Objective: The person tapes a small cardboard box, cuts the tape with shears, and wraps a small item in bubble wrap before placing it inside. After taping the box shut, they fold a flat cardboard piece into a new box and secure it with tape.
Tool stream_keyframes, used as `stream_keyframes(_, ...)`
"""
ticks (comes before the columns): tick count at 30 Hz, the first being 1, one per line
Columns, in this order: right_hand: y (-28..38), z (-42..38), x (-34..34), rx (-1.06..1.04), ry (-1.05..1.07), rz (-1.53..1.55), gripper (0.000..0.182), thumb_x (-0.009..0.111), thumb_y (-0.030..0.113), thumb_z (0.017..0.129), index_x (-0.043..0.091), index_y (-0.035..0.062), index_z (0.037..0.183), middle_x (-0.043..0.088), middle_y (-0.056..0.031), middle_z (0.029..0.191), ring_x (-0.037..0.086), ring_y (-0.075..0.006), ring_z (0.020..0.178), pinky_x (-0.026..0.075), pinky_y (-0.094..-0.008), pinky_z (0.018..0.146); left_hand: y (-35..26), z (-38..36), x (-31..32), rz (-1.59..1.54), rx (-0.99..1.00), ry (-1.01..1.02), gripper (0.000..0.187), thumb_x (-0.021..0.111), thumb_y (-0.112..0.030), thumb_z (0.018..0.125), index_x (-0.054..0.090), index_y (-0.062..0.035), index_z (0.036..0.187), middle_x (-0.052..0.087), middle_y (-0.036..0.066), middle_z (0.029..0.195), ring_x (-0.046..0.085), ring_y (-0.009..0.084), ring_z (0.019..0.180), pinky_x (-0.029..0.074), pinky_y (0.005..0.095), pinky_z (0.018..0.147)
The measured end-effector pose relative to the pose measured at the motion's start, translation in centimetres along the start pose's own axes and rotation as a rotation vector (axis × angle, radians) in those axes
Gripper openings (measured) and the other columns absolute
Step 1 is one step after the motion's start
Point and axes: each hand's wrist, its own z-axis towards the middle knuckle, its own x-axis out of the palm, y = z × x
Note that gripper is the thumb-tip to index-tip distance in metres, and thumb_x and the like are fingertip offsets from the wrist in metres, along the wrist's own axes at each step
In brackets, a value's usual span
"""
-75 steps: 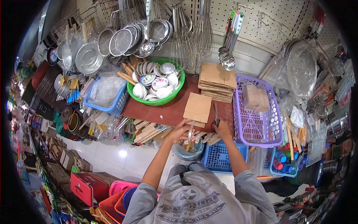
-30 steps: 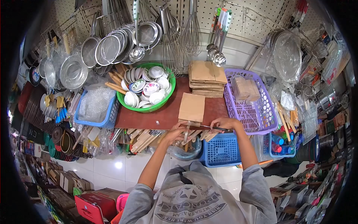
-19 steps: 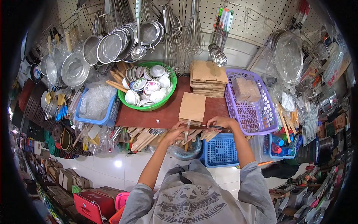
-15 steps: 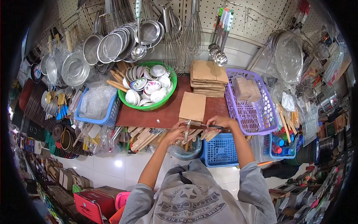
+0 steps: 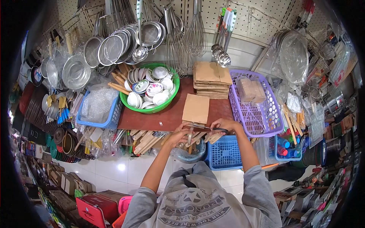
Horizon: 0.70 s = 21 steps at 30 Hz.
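Observation:
Near the front edge of the red-brown table, my left hand is closed on what looks like a narrow roll of tape, seen nearly edge-on. My right hand grips a pair of scissors with black handles. Their blades point left, toward the fingers of my left hand. Just beyond both hands lies a flat brown cardboard piece, its near edge close to the blades. Farther back stands a stack of similar cardboard pieces.
On the left of the table, a green basin holds small bowls. To the right is a purple basket with wrapped brown blocks. Wooden handles and a blue crate sit below the front edge. Whisks, strainers and ladles hang above.
The scissor blades have shifted slightly left, toward my left hand's fingertips. Both hands stay in nearly the same place, and the cardboard has not moved.

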Motion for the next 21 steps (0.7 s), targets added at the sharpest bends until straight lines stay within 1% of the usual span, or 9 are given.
stream_keyframes(4,-0.3,0.1,0.1,0.07,-0.003,0.0,0.039,0.077,0.044,0.082,0.069,0.009,0.096,0.056,0.0041,0.065,0.052,-0.0045,0.055,0.041,-0.0206,0.049,0.1,-0.2,-0.1,-0.005,-0.021,-0.003,0.07,0.066,-0.019,0.09,0.027,-0.0081,0.146,0.066,0.011,0.113,0.071,0.0213,0.084,0.058,0.0349,0.07)
stream_keyframes(8,1.2,-1.2,0.3,0.108,0.063,0.032,0.034,0.072,0.041,0.086,0.068,0.0083,0.095,0.057,0.0026,0.068,0.054,-0.0045,0.06,0.042,-0.0203,0.052,-1.3,-1.1,-1.4,0.131,-0.148,0.0,0.071,0.066,-0.021,0.089,0.023,-0.0074,0.144,0.066,0.011,0.112,0.071,0.0235,0.084,0.059,0.0375,0.071)
stream_keyframes(10,0.1,-1.5,0.5,0.025,0.135,0.16,0.027,0.067,0.03,0.091,0.065,0.0058,0.103,0.058,0.0011,0.07,0.056,-0.0065,0.061,0.043,-0.0222,0.051,-1.8,-1.5,-2.9,0.218,-0.159,0.007,0.07,0.067,-0.022,0.088,0.024,-0.0074,0.142,0.066,0.013,0.112,0.07,0.0248,0.083,0.059,0.0391,0.071)
stream_keyframes(11,-0.4,-1.6,0.6,-0.017,0.17,0.224,0.025,0.065,0.024,0.093,0.064,0.0045,0.108,0.059,0.0004,0.07,0.057,-0.0075,0.062,0.044,-0.0231,0.051,-2.0,-1.6,-3.5,0.238,-0.075,-0.011,0.063,0.066,-0.022,0.089,0.027,-0.0074,0.136,0.066,0.011,0.109,0.07,0.024,0.083,0.058,0.0406,0.071)
stream_keyframes(14,0.8,-2.8,1.2,-0.354,-0.073,0.295,0.034,0.063,0.037,0.095,0.059,0.0045,0.105,0.059,-0.0012,0.072,0.06,-0.0096,0.066,0.046,-0.0246,0.053,-2.3,-1.3,-5.1,0.292,0.176,-0.061,0.042,0.064,-0.02,0.09,0.037,-0.0074,0.119,0.066,0.007,0.099,0.068,0.0216,0.085,0.055,0.0448,0.071)
stream_keyframes(15,0.9,-2.8,1.7,-0.284,-0.225,0.398,0.044,0.061,0.047,0.094,0.056,0.0041,0.103,0.061,-0.0035,0.069,0.062,-0.0121,0.065,0.048,-0.0254,0.056,-2.8,-1.0,-5.5,0.365,0.214,-0.101,0.032,0.064,-0.017,0.089,0.041,-0.0078,0.109,0.063,0.008,0.091,0.067,0.0244,0.083,0.053,0.0472,0.071)
stream_keyframes(18,1.4,-2.8,1.7,0.0,-0.549,0.413,0.05,0.062,0.054,0.091,0.057,0.0044,0.102,0.062,-0.0046,0.066,0.065,-0.0132,0.065,0.049,-0.0247,0.06,-3.5,0.1,-5.7,0.86,0.377,-0.349,0.028,0.063,-0.012,0.087,0.044,-0.0078,0.107,0.062,0.014,0.086,0.066,0.0332,0.083,0.054,0.0469,0.073)
stream_keyframes(19,0.3,-2.1,1.4,0.128,-0.625,0.224,0.058,0.064,0.061,0.086,0.062,0.0039,0.097,0.064,-0.0077,0.065,0.068,-0.0207,0.064,0.052,-0.0317,0.063,-3.8,0.2,-5.2,0.96,0.396,-0.396,0.027,0.062,-0.011,0.086,0.045,-0.0077,0.107,0.063,0.016,0.086,0.066,0.0356,0.084,0.054,0.0476,0.074)
stream_keyframes(21,-1.3,-1.1,1.2,0.26,-0.65,-0.029,0.064,0.064,0.066,0.082,0.061,0.0028,0.093,0.064,-0.0098,0.064,0.066,-0.022,0.058,0.053,-0.0354,0.058,-4.1,0.4,-4.1,1.16,0.436,-0.489,0.025,0.061,-0.01,0.085,0.047,-0.0075,0.106,0.064,0.021,0.086,0.065,0.0406,0.087,0.053,0.0489,0.077)
